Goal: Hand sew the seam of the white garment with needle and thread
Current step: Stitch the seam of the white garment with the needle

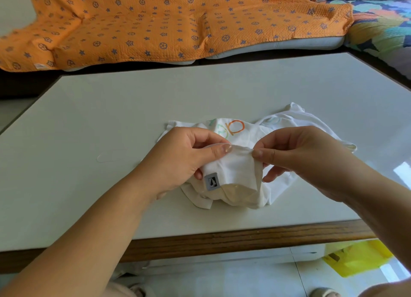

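Head view: both of my hands are over the bench (111,119), working on one bunched piece of cloth.
Garment position: the white garment (238,170) lies crumpled on the bench near its front edge, with its near part lifted between my hands.
Left hand: my left hand (189,161) pinches the folded edge under the thumb, and the other fingers curl beneath the cloth.
Right hand: my right hand (295,156) pinches the same edge just beside the left thumb, and its lower fingers hang loose.
Seam: the seam (241,148) runs as a short taut ridge between the two pinches.
Needle: I cannot make it out; if I am holding it, my right fingertips hide it.
Risk 1: the layers may slide apart if either pinch slackens, so the stitch would catch only one layer.
Risk 2: an unseen needle point may prick my left thumb, because the two pinches sit so close together.
Risk 3: the pale loop (106,158) on the bench, possibly thread, may snag or knot if it is pulled.
Count, hands: two.
Count, garments: one, with one grey label (212,181).
Count, loops: one.
Count, surroundings: one orange blanket (155,25) and one yellow bag (358,259).
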